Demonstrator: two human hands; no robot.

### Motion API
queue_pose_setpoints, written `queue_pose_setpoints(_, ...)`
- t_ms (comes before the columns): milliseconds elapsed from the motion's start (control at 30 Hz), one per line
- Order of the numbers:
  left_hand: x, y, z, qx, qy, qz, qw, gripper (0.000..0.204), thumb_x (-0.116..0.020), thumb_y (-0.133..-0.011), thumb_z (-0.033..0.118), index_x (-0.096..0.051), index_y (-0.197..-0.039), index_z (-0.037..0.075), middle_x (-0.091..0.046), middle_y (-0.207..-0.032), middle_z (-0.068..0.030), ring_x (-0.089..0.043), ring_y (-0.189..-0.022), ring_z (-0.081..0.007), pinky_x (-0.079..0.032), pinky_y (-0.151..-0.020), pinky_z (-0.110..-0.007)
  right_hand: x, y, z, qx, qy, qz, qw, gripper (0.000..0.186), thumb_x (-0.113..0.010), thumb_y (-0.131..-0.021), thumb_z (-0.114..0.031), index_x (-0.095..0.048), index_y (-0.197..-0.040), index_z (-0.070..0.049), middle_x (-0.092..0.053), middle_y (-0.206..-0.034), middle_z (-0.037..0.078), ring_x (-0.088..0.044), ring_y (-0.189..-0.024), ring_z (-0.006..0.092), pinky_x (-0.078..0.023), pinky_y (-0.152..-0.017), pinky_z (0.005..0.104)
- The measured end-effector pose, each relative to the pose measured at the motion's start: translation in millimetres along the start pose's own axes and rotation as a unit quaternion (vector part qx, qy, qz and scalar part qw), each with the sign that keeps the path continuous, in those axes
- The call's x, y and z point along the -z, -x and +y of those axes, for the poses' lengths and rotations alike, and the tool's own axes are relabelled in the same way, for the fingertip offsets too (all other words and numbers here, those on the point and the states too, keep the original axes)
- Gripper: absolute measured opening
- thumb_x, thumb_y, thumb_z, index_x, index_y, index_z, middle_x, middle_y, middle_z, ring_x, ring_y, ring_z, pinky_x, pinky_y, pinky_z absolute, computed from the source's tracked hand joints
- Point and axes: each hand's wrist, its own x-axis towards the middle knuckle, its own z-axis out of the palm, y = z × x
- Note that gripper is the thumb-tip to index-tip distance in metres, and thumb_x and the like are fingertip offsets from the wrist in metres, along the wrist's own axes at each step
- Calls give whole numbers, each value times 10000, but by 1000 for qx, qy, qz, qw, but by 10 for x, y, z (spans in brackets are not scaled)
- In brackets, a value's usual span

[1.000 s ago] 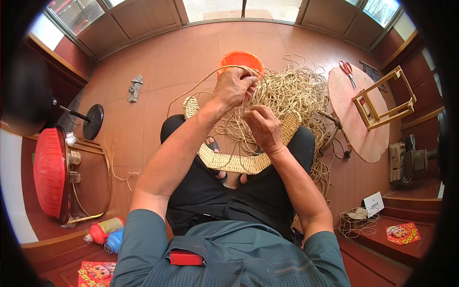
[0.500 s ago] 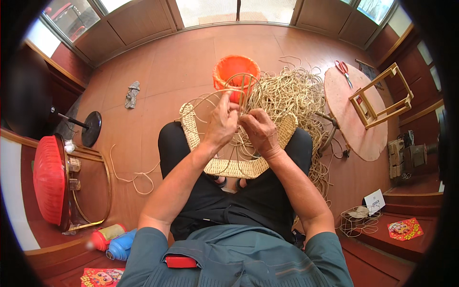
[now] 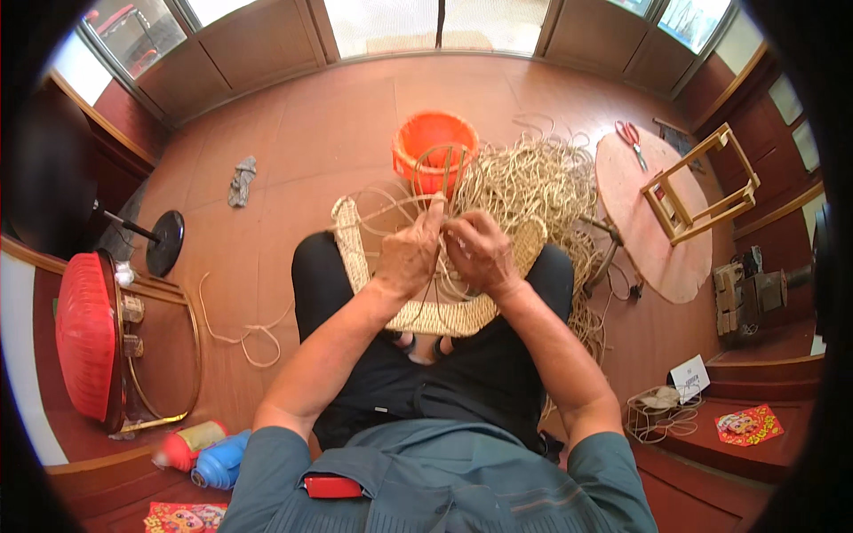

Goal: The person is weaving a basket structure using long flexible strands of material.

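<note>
Across my lap lies a U-shaped frame (image 3: pixel 449 318) woven in pale straw cord, its open side facing away from me. Over its middle, my left hand (image 3: pixel 409 259) is closed on a pale cord (image 3: pixel 397 205), with the index finger pointing up along it. Right beside it, my right hand (image 3: pixel 482 253) is closed with its fingertips pinched close to the left hand, on the cord too as far as I can see. Thin loops of cord rise between and beyond both hands. Exactly where the fingertips grip is hidden.
Beyond my hands stands an orange bucket (image 3: pixel 433 133). A big heap of loose cord (image 3: pixel 542 182) spreads to its right. Farther right, a round board (image 3: pixel 653 266) carries red-handled scissors (image 3: pixel 632 142) and a small wooden frame (image 3: pixel 702 182). A red-covered stool (image 3: pixel 86 338) lies at left.
Both hands have shifted slightly down toward me, and the left hand has turned so its index finger stands straighter. The whole view has tilted a little.
</note>
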Motion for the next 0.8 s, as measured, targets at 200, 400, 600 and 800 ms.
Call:
queue_pose_setpoints(200, 7, 30, -84, -112, -14, 114, 987, 614, -676, -965, 46, -546, -1566, 53, -777, -1176, -123, -787, -866, -235, -637, -715, -341, 1, 4, 37, -9, -1, -1, 1000, 152, -755, -905, -46, -708, -1044, -90, -664, -984, 91, -710, -903, 294, -596, -772, 417)
queue_pose_setpoints(400, 127, 181, 158, 9, 123, 150, 981, 418, -705, -1032, 78, -645, -1445, 81, -761, -998, -156, -766, -818, -281, -594, -696, -418, -13, 56, 61, -50, -7, -9, 999, 204, -767, -918, -109, -676, -1099, -84, -669, -1009, 115, -714, -934, 328, -591, -806, 436)
queue_pose_setpoints(600, 281, 475, 367, 210, 263, 28, 941, 234, -660, -1089, 202, -722, -1223, 21, -635, -711, -119, -591, -636, -129, -477, -604, -338, -11, 65, 79, -48, -11, -16, 999, 218, -780, -920, -119, -673, -1107, -86, -675, -1025, 116, -718, -939, 330, -593, -811, 433)
queue_pose_setpoints(800, 723, 679, 434, 316, 453, -54, 832, 257, -672, -1100, 220, -777, -1100, -14, -642, -763, 46, -568, -694, -36, -442, -595, -261, 7, 74, 77, -56, -1, -18, 998, 263, -817, -912, -158, -676, -1125, -97, -677, -1031, 100, -729, -940, 315, -603, -794, 423)
